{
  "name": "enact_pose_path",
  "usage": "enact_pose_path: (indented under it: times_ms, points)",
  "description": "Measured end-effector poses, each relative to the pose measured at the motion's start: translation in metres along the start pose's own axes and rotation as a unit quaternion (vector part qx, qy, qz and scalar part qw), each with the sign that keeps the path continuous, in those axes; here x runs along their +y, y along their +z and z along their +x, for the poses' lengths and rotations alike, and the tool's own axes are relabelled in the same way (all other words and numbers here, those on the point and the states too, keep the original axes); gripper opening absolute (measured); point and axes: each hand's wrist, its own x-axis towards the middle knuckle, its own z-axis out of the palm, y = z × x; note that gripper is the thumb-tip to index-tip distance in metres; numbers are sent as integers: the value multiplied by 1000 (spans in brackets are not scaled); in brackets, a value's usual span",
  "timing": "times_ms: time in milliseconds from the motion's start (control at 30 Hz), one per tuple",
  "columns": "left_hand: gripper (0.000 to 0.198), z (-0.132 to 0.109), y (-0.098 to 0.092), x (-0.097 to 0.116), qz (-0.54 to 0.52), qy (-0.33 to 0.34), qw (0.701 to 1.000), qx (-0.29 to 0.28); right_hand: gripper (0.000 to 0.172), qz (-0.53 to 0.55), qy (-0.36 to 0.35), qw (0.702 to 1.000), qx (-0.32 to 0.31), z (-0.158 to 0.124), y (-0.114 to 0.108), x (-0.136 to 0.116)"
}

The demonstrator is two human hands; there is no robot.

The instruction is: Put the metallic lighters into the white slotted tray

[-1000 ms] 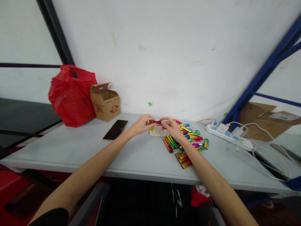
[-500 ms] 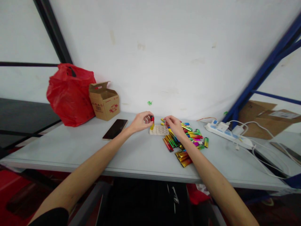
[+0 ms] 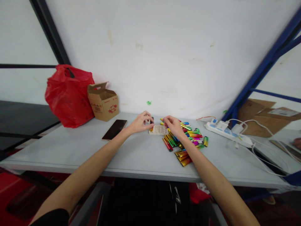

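A pale tray with rows of round holes (image 3: 160, 130) lies on the table between my hands. My left hand (image 3: 140, 122) pinches an upright lighter (image 3: 151, 129) with a dark top and a yellow-red body at the tray's left end. Whether its base sits in a hole I cannot tell. Close to the tray's right end is my right hand (image 3: 172, 125), fingertips pressed together; anything between them is too small to make out. A pile of shiny, coloured lighters (image 3: 171, 140) spreads under and around the right hand and wrist.
A dark-screened phone (image 3: 115, 129) lies left of my left hand. Behind it stand an open cardboard box (image 3: 106, 105) and a red plastic bag (image 3: 70, 97). To the right, a white power strip (image 3: 229, 134) trails cables, with brown cardboard (image 3: 265, 117) beyond.
The lighter in my left hand sits slightly lower at the tray's left end, and my left fingers have shifted around it. My right hand has barely moved.
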Motion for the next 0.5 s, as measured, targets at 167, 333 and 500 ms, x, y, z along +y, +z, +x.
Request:
enact_pose_path:
  times_ms: [167, 333, 500]
  points:
    - [23, 0, 0, -1, 6, -4, 1000, 1, 30, -130, -17, 991, 10, -1, -7, -2]
    - [31, -2, 2, 0, 8, -2, 1000, 4, 29, -373, -87, 924, -17, -2, -15, 12]
    - [37, -2, 5, -2, 31, -16, 999, 19, 40, -488, -38, 863, -130, -6, -17, 25]
